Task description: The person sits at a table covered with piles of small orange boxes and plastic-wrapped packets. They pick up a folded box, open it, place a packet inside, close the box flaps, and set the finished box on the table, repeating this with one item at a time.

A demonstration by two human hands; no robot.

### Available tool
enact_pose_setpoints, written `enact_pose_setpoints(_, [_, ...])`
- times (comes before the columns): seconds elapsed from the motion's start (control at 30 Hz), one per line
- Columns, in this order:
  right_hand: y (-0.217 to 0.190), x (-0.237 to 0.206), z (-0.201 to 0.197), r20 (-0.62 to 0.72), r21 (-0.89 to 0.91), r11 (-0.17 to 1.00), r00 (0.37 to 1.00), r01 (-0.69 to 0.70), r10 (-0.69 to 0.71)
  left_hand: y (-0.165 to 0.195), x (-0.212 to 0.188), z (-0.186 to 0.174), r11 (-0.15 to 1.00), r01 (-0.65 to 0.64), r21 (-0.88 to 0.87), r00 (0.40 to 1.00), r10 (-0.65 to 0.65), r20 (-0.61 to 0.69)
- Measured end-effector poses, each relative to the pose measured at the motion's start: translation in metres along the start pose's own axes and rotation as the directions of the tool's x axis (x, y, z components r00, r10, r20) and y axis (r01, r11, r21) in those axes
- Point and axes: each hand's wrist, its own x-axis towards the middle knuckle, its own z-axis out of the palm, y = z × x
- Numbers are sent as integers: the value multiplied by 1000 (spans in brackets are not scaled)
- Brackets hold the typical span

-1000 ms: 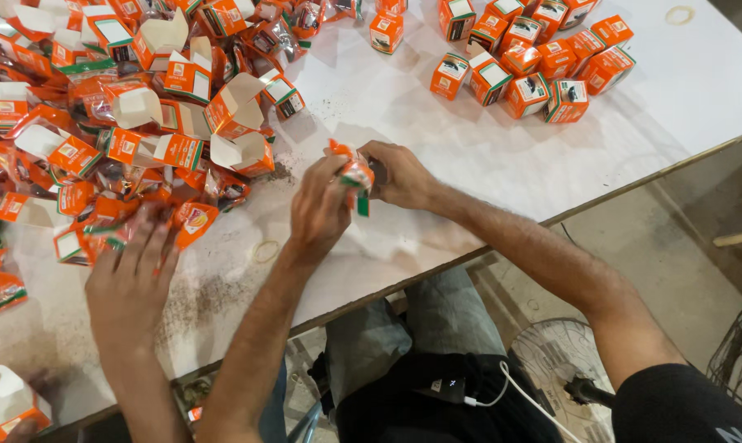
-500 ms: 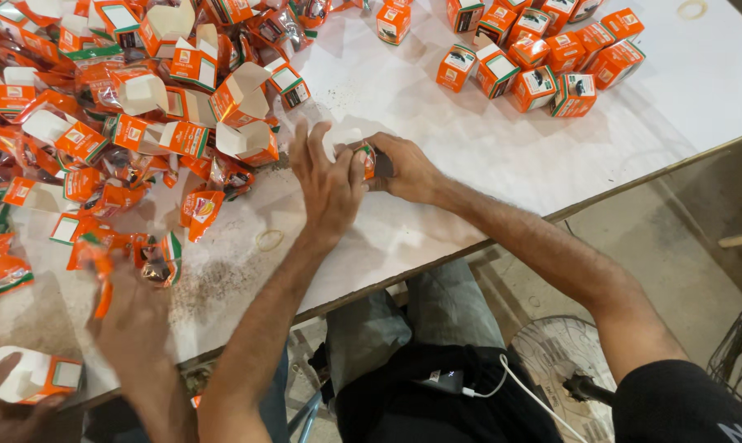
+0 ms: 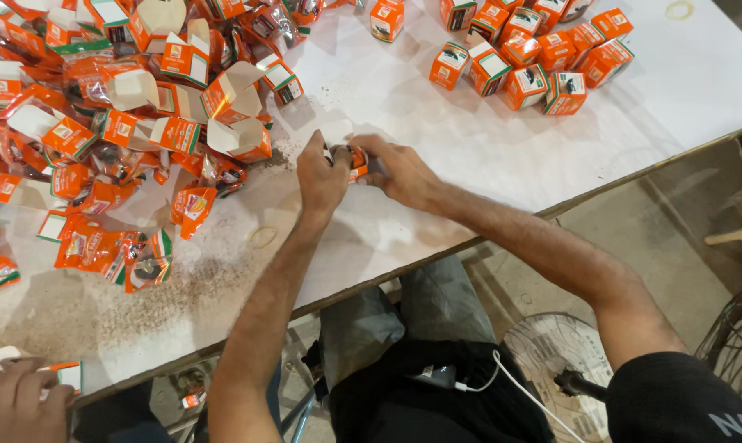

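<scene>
Hands [image 3: 363, 168] lower now, tight grip w/ carton [image 3: 357, 161]

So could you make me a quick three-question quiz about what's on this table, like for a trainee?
1. True or false: both the left hand and the right hand grip one small orange box.
2. The neat group of closed boxes lies on the white table to which side of the hands? A) far right B) near left C) under the table
3. Fill in: at the lower left corner, another person's hand holds a ____.

Key: 1 true; 2 A; 3 box
</scene>
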Motion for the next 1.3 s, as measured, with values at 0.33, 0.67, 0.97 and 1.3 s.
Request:
enact_pose_setpoints(0.33, [7, -2, 9, 5, -333, 906, 962, 261, -275, -8, -1, -39, 631, 476, -613, 872, -251, 420])
enact_pose_setpoints(0.67, [-5, 0, 1, -16, -257, 930, 961, 263, -277, -19, 2, -10, 998, -58, 24, 995, 55, 85])
enact_pose_setpoints(0.97, [1, 1, -2, -47, -14, 994, 993, 106, -107, 11, -22, -39, 745, -664, 65, 733, 630, 257])
enact_pose_setpoints(1.3, [2, 4, -4, -2, -17, 996, 997, 83, -83, 7, -23, -37, 883, -455, -114, 860, 469, 199])
